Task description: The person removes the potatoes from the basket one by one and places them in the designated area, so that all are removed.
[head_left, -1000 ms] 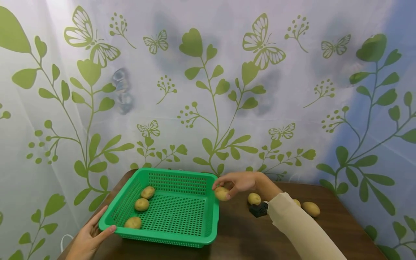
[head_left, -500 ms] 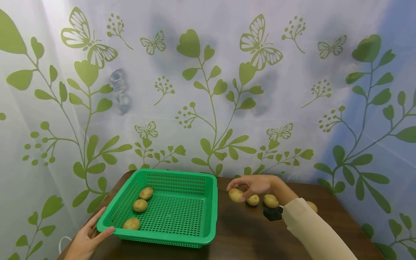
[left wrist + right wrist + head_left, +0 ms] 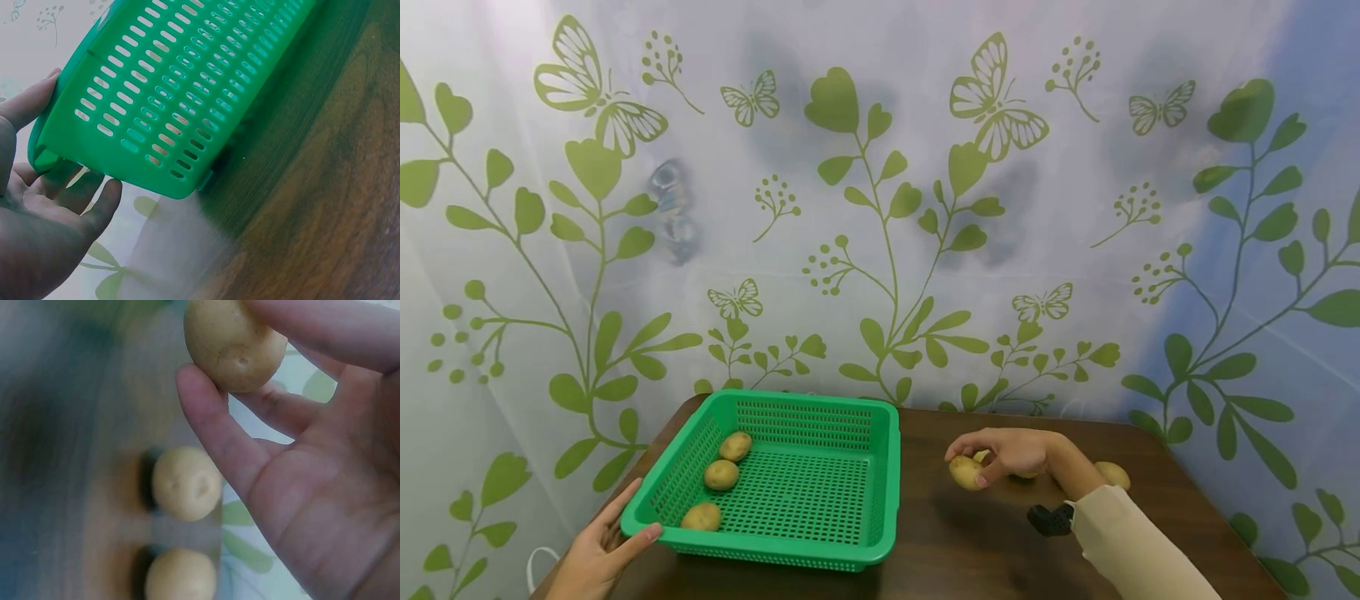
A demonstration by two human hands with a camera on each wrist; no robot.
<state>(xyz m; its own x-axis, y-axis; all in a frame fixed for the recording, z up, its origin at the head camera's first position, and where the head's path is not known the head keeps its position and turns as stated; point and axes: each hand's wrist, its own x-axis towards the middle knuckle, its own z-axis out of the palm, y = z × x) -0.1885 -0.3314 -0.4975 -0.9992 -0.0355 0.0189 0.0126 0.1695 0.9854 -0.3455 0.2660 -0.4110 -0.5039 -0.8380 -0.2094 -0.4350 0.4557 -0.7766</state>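
A green plastic basket (image 3: 775,547) with slotted sides stands on the left of the table. My left hand (image 3: 597,546) grips its front left corner, thumb over the rim and fingers beneath, as the left wrist view confirms on the basket wall (image 3: 87,147). Inside lie three potatoes (image 3: 721,475) along the left side. To the right of the basket, my right hand (image 3: 1011,452) holds a potato (image 3: 964,473) above the table between thumb and fingertips. Below that held potato (image 3: 234,347) in the right wrist view, two more potatoes (image 3: 187,483) rest on the wood.
Another potato (image 3: 1112,475) sits at the right, past the right forearm; others are partly hidden behind the right hand. The brown wooden table (image 3: 940,550) backs onto a curtain (image 3: 880,208) printed with leaves and butterflies. A white cable (image 3: 538,562) shows at lower left.
My right hand has moved right, away from the basket's right rim, with the potato still in its fingers. The left hand keeps its grip on the corner.
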